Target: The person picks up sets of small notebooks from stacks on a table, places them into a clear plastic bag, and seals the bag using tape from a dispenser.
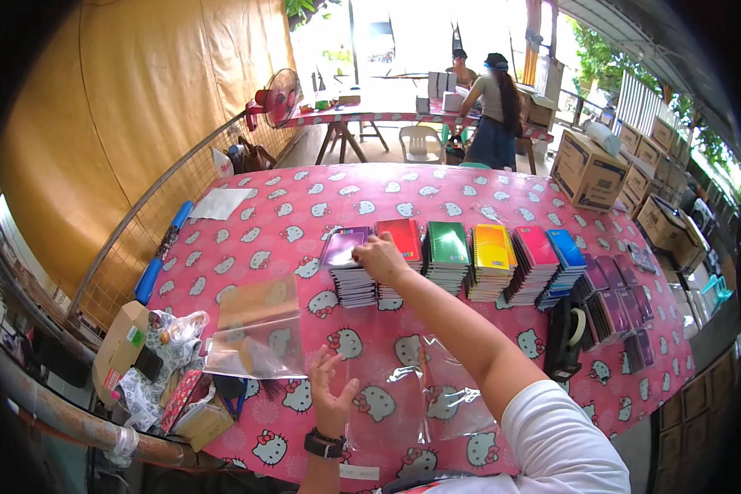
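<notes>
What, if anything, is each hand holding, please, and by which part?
The left hand holds nothing. The right hand is at the right side of the top purple notebook; a grip cannot be told.

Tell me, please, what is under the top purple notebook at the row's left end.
Below the purple notebook is a stack of notebooks, visible only along their edges; their covers are hidden.

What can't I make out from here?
In head view:
- Grip of right hand on purple notebook: covered by the hand.
- Lower covers in green notebook stack: hidden beneath top notebook.
- White shirt: cut off by the bottom edge.
- What the standing co-worker handles: too small.
</notes>
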Demonstrator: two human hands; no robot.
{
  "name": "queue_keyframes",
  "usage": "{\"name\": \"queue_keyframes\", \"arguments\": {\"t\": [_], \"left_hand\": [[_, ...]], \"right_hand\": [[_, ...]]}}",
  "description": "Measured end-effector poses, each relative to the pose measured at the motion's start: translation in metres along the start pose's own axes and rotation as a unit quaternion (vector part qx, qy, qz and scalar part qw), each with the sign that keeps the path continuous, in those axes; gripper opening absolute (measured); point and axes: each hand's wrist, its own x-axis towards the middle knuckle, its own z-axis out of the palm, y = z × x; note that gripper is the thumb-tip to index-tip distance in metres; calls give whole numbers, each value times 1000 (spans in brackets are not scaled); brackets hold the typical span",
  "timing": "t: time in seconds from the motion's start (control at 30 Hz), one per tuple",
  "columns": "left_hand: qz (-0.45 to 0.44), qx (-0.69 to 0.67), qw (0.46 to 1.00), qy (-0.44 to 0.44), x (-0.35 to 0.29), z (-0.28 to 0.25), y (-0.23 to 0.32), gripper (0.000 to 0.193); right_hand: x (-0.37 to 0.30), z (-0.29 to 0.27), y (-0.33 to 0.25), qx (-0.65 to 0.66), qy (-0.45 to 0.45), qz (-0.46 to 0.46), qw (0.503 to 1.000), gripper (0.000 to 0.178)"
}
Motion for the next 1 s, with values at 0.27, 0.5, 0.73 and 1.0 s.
{"name": "queue_keyframes", "arguments": {"t": [0.27,0.5,0.73,1.0], "left_hand": [[128,-73,984,97,55,-25,21,78],[-223,-289,916,-168,-2,37,-35,36],[-302,-68,928,-206,-43,75,-107,31],[-354,-156,896,-216,-40,63,-103,34]], "right_hand": [[-70,-93,-64,313,7,-7,950,22],[-101,-46,15,376,-46,77,922,30],[-7,-35,56,56,-107,384,915,57],[-39,-43,41,421,98,265,862,39]]}}
